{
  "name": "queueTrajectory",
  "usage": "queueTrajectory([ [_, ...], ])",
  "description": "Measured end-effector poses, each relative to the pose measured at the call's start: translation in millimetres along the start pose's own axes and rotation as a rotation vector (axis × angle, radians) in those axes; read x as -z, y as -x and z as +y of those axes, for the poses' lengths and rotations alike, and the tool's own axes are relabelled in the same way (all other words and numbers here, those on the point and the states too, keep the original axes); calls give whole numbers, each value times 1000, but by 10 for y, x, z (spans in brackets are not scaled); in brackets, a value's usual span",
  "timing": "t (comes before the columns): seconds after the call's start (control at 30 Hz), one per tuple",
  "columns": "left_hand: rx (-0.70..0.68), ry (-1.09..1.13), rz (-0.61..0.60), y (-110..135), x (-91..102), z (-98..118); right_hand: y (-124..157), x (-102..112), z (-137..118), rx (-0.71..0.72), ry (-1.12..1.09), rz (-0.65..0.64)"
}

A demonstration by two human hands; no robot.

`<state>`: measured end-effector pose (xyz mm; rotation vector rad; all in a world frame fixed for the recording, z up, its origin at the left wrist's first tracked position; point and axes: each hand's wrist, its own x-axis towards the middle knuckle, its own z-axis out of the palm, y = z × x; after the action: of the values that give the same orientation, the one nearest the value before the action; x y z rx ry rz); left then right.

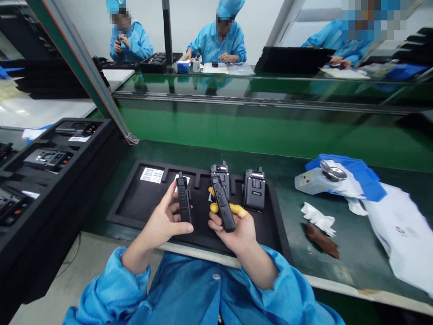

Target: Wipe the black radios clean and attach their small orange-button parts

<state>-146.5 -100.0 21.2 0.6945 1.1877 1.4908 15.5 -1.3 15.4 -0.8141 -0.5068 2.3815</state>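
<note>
My left hand (165,221) is closed around a black handheld device (183,198) with a stubby antenna, its narrow side turned up. In my right hand (238,230), which wears yellow finger cots (238,210), is a second black handheld device (223,203), tilted, with buttons along its side. Both are held above a black foam tray (135,201). Two more such devices lie in the tray: one (220,169) partly hidden behind my right hand's device, the other (254,189) to its right with its clip side up. White label stickers (152,175) show at the tray's left.
At left, another foam tray (101,131) holds several devices. To the right are a pump bottle (313,180), a blue tray (370,185), crumpled white tissue (318,219), a brown cloth (322,240) and white bags (402,230). Co-workers in blue sit beyond the green partition (237,124).
</note>
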Motion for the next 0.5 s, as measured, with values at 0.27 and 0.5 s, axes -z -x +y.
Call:
queueTrajectory([
  [0.27,9,146,128,19,104,109,15,-45,-84,17,91,51],
  [0.5,24,-71,362,-363,563,649,-321,-579,-102,154,453,51],
])
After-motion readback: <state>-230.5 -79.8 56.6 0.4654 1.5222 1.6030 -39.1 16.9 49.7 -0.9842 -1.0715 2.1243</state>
